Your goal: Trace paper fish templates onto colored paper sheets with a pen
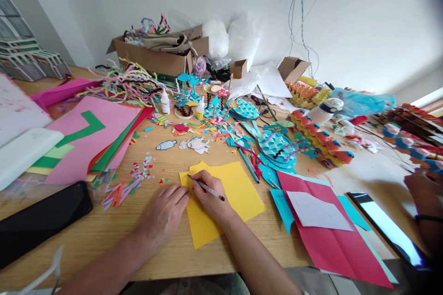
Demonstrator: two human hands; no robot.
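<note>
A sheet of yellow paper (238,189) lies on the table in front of me, with the corner of another yellow piece showing at its upper left. My right hand (211,196) is closed around a pen (211,191), whose tip is at the sheet's upper left corner. My left hand (168,212) lies beside it, fingers extended and fingertips at the paper's left edge. Just beyond are paper fish cut-outs (198,144) and a blue one (166,144). Any mark under the pen tip is too small to tell.
Coloured paper strips (119,193) and a black phone (44,221) lie left. Pink paper (95,124) is stacked behind them. Red paper (332,244) and a lit phone (387,230) lie right, near another person's hand (424,193). Glue bottles (165,102) and a cardboard box (152,57) stand behind.
</note>
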